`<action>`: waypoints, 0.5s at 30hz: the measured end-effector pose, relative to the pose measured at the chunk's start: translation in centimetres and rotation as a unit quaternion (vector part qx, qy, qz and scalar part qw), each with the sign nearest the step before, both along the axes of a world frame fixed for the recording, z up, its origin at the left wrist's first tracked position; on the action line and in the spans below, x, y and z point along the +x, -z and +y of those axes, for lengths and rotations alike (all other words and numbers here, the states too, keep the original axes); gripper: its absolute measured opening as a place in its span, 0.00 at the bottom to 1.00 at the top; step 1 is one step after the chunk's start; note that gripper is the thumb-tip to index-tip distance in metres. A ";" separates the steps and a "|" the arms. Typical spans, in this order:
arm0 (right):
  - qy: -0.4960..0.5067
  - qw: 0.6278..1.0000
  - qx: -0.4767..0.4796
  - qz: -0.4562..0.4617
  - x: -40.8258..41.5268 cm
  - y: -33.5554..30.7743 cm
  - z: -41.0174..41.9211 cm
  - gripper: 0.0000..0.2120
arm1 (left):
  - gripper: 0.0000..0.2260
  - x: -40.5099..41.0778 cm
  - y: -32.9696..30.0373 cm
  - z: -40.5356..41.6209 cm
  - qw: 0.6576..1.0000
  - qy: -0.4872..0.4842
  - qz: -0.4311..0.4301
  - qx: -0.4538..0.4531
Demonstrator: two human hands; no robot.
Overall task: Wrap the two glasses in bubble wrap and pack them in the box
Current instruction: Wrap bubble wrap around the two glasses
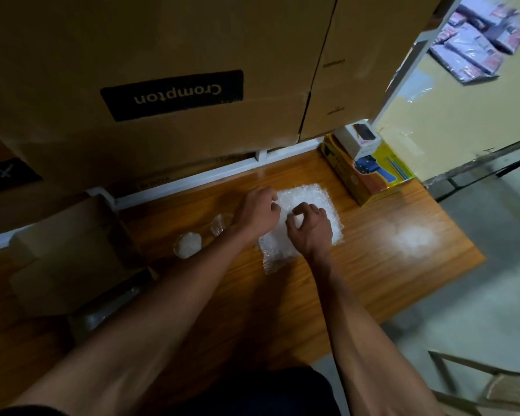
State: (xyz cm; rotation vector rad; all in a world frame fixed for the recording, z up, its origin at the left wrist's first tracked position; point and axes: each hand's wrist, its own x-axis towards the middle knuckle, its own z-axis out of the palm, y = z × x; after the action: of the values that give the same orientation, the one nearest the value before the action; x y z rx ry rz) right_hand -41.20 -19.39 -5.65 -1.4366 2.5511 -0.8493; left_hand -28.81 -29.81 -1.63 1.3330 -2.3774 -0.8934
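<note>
Both my forearms reach over the wooden table [373,265]. My left hand [260,213] and right hand [309,228] pinch the bubble wrap [300,199] with curled fingers. Left of it stand 2 glasses [189,244], beside the open box [69,259].

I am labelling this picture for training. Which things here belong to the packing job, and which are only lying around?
Belong to the job:
bubble wrap, pinched by left hand and right hand
two glasses, unwrapped
open box

Lying around:
yellow carton
small white box on it
big Crompton cartons
</note>
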 end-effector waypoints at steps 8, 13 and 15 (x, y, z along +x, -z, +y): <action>-0.011 0.996 -0.088 -0.017 1.2 -1.4 0.0 0.09 | 0.34 -1.4 -0.5 -0.1 0.944 -0.126 0.126 0.278; -0.093 0.987 -0.128 -0.040 2.2 -2.9 -0.2 0.11 | 0.14 0.1 -2.5 0.3 0.928 -0.132 0.188 0.292; -0.108 0.981 -0.149 -0.063 2.7 -4.0 0.1 0.13 | 0.08 1.2 -3.8 0.5 0.923 -0.138 0.215 0.287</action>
State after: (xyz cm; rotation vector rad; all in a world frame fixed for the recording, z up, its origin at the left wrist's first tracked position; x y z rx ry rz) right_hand -38.48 -19.32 -1.62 -1.6419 2.1957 -1.2781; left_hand -27.60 -29.35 2.16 1.4185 -1.6007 -1.6675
